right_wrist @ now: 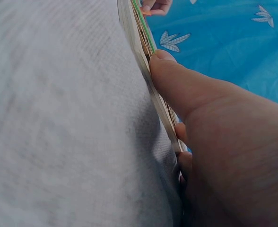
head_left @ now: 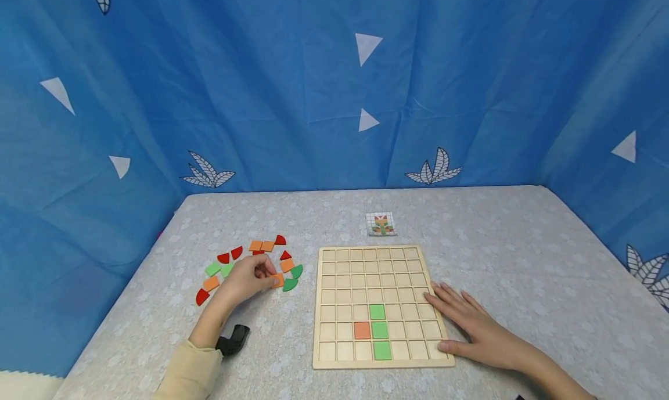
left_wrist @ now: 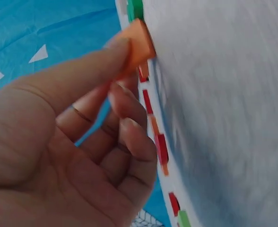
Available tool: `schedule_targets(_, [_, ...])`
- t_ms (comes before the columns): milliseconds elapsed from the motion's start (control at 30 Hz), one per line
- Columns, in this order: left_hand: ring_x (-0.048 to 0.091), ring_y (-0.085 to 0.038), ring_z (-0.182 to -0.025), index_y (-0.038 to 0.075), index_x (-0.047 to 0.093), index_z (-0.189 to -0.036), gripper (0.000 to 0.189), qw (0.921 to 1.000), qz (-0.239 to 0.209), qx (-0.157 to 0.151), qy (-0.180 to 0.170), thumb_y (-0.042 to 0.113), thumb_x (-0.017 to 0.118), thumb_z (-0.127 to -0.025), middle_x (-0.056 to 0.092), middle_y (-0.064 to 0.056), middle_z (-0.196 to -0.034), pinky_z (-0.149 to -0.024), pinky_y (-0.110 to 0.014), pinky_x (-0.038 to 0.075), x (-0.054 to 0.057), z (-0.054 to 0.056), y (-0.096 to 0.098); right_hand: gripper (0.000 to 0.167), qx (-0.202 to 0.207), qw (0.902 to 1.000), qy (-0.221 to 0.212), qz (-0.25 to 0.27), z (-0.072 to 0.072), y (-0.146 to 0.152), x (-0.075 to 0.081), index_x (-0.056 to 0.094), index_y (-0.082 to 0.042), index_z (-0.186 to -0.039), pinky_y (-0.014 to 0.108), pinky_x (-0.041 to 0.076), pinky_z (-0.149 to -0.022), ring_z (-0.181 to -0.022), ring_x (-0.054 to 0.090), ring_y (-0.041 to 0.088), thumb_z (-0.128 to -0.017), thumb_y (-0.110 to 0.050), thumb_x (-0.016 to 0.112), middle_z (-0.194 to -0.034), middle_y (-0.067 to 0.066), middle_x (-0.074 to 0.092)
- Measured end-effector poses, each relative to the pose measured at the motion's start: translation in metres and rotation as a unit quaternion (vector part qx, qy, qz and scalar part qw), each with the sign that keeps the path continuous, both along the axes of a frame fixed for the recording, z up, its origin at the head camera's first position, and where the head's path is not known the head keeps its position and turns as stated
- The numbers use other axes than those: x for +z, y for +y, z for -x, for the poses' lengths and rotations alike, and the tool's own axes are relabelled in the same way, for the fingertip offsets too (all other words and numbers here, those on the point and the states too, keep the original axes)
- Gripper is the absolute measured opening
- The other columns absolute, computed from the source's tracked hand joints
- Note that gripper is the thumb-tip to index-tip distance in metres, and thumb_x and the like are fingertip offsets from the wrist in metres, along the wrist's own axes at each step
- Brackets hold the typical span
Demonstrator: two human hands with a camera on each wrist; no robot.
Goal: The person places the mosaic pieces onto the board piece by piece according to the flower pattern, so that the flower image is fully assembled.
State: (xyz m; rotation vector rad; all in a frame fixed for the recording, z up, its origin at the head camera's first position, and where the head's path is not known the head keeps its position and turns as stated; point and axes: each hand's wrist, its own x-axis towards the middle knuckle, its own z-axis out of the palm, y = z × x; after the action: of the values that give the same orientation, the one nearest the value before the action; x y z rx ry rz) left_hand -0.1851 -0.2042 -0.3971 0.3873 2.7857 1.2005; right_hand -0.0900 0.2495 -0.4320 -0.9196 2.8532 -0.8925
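Note:
In the head view my left hand (head_left: 245, 279) pinches an orange square tile (head_left: 279, 280) between thumb and fingers, among the loose tiles left of the board. The left wrist view shows this orange tile (left_wrist: 142, 45) close up, tilted at the fingertips. A wooden grid board (head_left: 317, 307) lies flat in front. Three green squares (head_left: 380, 330) stand in one column of its lower cells, with an orange-red square (head_left: 362, 330) left of the middle one. My right hand (head_left: 478, 333) rests with spread fingers at the board's right edge, its thumb touching the rim in the right wrist view.
Red quarter-round pieces (head_left: 202, 296), dark green ones (head_left: 290, 284), light green squares (head_left: 213, 269) and orange squares (head_left: 211, 283) lie scattered around the left hand. A small pattern card (head_left: 381, 224) lies behind the board. Blue cloth (head_left: 334, 86) hangs along the table's back and sides.

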Motion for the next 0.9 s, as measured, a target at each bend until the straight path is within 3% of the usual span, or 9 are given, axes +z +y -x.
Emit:
schedule_targets(233, [0.052, -0.017, -0.063, 0.009, 0.061, -0.077, 0.014, 0.9999, -0.008, -0.008, 0.001, 0.001, 0.072, -0.079, 0.056, 0.0, -0.071, -0.057, -0.029, 0.044, 0.011, -0.003, 0.002, 0.074, 0.004, 1.0, 0.003, 0.0, 0.0, 0.0, -0.001, 0.031, -0.017, -0.148, 0.017, -0.007, -0.102, -0.139, 0.011, 0.018, -0.086, -0.04, 0.065, -0.15, 0.012, 0.025])
schedule_targets(433, [0.054, -0.017, -0.069, 0.005, 0.068, -0.09, 0.009, 0.9987, -0.045, -0.024, -0.001, 0.005, 0.072, -0.082, 0.058, -0.001, -0.077, -0.063, -0.028, 0.047, 0.021, -0.008, 0.014, 0.074, 0.01, 0.9999, 0.01, -0.001, 0.0, 0.001, -0.001, 0.031, -0.016, -0.148, 0.017, -0.007, -0.102, -0.139, 0.011, 0.017, -0.087, -0.039, 0.065, -0.15, 0.013, 0.025])
schedule_targets(700, [0.059, -0.03, -0.07, 0.003, 0.068, -0.099, 0.015, 0.9855, -0.13, -0.098, -0.047, 0.008, 0.068, -0.086, 0.059, -0.005, -0.082, -0.062, -0.032, 0.048, 0.04, -0.023, 0.051, 0.074, 0.008, 1.0, 0.006, 0.003, -0.001, 0.002, -0.001, 0.031, -0.017, -0.148, 0.017, -0.007, -0.102, -0.139, 0.011, 0.019, -0.086, -0.039, 0.066, -0.15, 0.013, 0.025])
schedule_targets(900, [0.062, -0.036, -0.072, 0.003, 0.068, -0.102, 0.016, 0.9751, -0.15, -0.146, -0.074, 0.009, 0.066, -0.087, 0.06, -0.005, -0.08, -0.063, -0.03, 0.048, 0.042, -0.029, 0.079, 0.074, 0.005, 1.0, 0.004, 0.004, 0.0, 0.001, -0.001, 0.032, -0.018, -0.147, 0.017, -0.007, -0.102, -0.139, 0.011, 0.016, -0.086, -0.039, 0.066, -0.15, 0.012, 0.025])
